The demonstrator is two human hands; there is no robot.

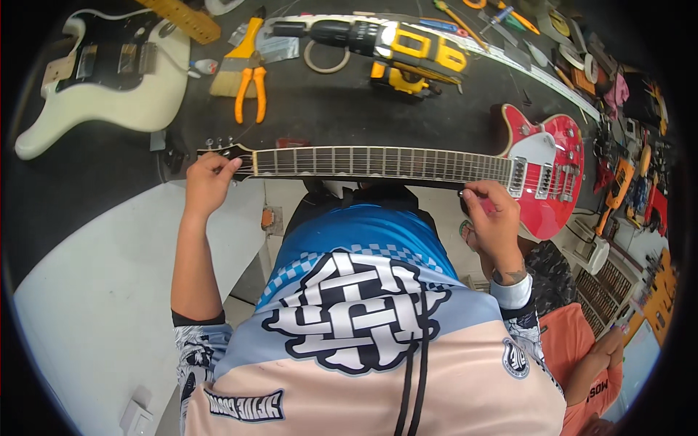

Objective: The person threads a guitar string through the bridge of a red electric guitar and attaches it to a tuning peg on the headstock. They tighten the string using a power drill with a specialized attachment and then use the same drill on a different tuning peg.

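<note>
A red electric guitar (pixel 542 156) lies along the front edge of the dark workbench, its body to the right and its long fretted neck (pixel 378 161) reaching left. Strings run over the neck and pickups. At the far left end, my left hand (pixel 207 178) is closed on the dark headstock (pixel 236 151), fingers bent over it beside the tuning pegs. Near where neck meets body, my right hand (pixel 494 211) is curled with thumb and finger together at the neck's near edge; whatever it pinches is too small or hidden to tell.
Behind the neck lie a yellow-black cordless drill (pixel 407 54), orange-handled pliers (pixel 251 94) and a brush (pixel 231 83). A white guitar body (pixel 109 80) rests at far left. Assorted tools crowd the right side. Another person in an orange shirt (pixel 567 349) is at lower right.
</note>
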